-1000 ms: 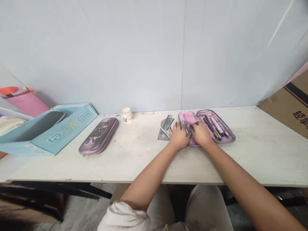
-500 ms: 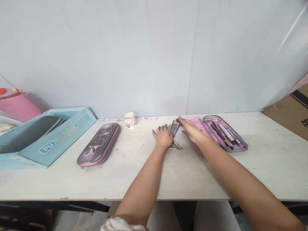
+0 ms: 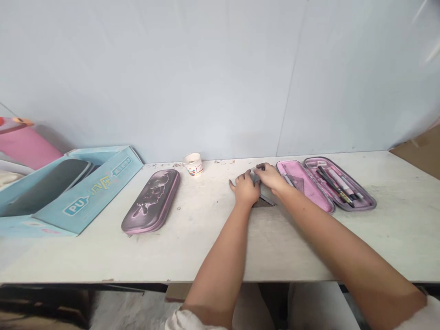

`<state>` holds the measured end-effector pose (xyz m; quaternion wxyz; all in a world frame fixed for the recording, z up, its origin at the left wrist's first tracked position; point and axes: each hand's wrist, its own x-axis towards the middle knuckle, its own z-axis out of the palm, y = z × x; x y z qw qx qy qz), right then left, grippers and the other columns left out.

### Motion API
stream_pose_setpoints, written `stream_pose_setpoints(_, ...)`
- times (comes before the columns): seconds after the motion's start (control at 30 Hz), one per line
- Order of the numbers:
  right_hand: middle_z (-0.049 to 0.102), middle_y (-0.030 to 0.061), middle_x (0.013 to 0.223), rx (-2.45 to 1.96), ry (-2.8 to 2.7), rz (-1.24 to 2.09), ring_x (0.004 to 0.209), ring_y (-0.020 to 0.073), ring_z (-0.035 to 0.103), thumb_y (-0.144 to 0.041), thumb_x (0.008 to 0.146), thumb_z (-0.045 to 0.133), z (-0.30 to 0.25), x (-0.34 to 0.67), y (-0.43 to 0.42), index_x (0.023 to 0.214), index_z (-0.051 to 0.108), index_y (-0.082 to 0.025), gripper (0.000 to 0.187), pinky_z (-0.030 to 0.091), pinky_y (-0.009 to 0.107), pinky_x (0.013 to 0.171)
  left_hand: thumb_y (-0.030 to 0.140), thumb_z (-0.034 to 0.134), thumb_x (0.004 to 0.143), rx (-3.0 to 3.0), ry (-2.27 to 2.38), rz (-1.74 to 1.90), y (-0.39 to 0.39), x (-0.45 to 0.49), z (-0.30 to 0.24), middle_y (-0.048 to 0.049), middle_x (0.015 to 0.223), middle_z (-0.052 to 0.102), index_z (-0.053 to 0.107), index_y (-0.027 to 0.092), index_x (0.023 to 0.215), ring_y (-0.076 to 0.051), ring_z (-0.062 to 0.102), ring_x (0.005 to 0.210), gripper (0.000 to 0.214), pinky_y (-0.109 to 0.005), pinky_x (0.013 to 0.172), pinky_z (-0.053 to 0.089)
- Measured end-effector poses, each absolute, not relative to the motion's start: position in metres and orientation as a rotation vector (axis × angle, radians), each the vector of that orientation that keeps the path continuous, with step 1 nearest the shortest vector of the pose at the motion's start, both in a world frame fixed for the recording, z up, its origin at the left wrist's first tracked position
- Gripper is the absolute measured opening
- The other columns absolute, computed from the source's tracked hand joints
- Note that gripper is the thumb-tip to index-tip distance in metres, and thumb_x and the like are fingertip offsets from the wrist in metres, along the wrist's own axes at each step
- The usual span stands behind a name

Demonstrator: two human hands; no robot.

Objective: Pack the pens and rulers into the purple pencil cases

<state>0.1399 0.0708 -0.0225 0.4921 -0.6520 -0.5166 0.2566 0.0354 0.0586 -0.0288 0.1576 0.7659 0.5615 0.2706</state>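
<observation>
My left hand [image 3: 246,188] lies on a small pile of grey rulers [image 3: 262,200] on the white table [image 3: 206,238], its fingers curled over them. My right hand [image 3: 270,176] is just to the right, its fingertips pinched on the pile's far end. An open pink pencil case [image 3: 311,190] lies to the right of both hands, with several pens [image 3: 338,181] in its far half and a set square in its near half. Most of the ruler pile is hidden under my hands.
A closed purple pencil case [image 3: 151,200] lies to the left. A small paper cup [image 3: 193,164] stands by the wall. A light blue cardboard box [image 3: 68,190] with a dark case in it sits at the far left. A brown carton [image 3: 417,149] is at the right edge.
Both hands left the open pencil case and moved left onto the rulers. My view has shifted left, so the case now appears further right.
</observation>
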Motion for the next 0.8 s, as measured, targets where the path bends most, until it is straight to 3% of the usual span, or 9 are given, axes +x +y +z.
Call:
stream_pose_setpoints(0.07,0.059,0.0107,0.109,-1.604,-1.241,0.586,0.102,0.0188,0.055,-0.027,0.072,0.05,-0.022,0.136,0.068,0.097,0.06,-0.016,0.03,0.04,0.035,0.093,0.031,0.049,0.078,2.128,1.564,0.843,0.059,0.034,-0.025,-0.0151,0.123,0.053,0.042,0.018,0.127,-0.032,0.044,0.119,0.051,-0.062,0.103,0.015)
stream_pose_setpoints(0.17,0.056,0.012,0.112,-1.58,-1.255,0.534,0.105,0.0195,0.053,-0.021,0.072,0.047,-0.013,0.134,0.061,0.098,0.06,-0.014,0.03,0.038,0.035,0.096,0.022,0.049,0.077,2.086,1.402,1.021,0.058,0.034,-0.019,-0.0126,0.126,0.051,0.043,0.018,0.126,-0.026,0.045,0.119,0.049,-0.048,0.104,0.03)
stream_pose_setpoints(0.27,0.053,0.0113,0.115,-1.527,-1.283,0.449,0.111,0.0193,0.048,-0.016,0.071,0.043,0.0,0.144,0.049,0.101,0.059,-0.015,0.033,0.034,0.036,0.101,0.019,0.048,0.077,2.138,1.188,1.16,0.053,0.038,-0.014,-0.0103,0.128,0.05,0.044,0.017,0.125,-0.02,0.044,0.121,0.047,-0.037,0.104,0.033)
stream_pose_setpoints(0.5,0.054,0.0098,0.111,-1.424,-1.395,0.197,0.11,0.019,0.048,-0.005,0.064,0.037,0.002,0.212,0.004,0.101,0.058,-0.017,0.044,0.034,0.037,0.101,0.023,0.05,0.081,2.433,0.794,0.923,0.013,0.064,-0.012,-0.0124,0.141,0.037,0.04,0.017,0.13,-0.021,0.03,0.133,0.05,-0.041,0.108,0.026)
stream_pose_setpoints(0.63,0.056,0.0089,0.108,-1.44,-1.418,0.174,0.106,0.0188,0.051,-0.005,0.066,0.037,-0.016,0.241,-0.017,0.102,0.057,-0.018,0.043,0.037,0.04,0.099,0.026,0.048,0.083,2.518,0.785,0.782,-0.005,0.078,-0.014,-0.0123,0.136,0.044,0.042,0.018,0.129,-0.021,0.034,0.131,0.046,-0.043,0.108,0.025)
stream_pose_setpoints(0.8,0.048,0.0129,0.119,-1.519,-1.449,0.2,0.11,0.0207,0.05,-0.006,0.069,0.039,-0.036,0.244,-0.026,0.111,0.054,-0.017,0.047,0.037,0.04,0.1,0.029,0.044,0.086,2.586,0.867,0.714,-0.008,0.081,-0.014,-0.0095,0.129,0.051,0.048,0.021,0.124,-0.02,0.041,0.125,0.038,-0.044,0.107,0.025)
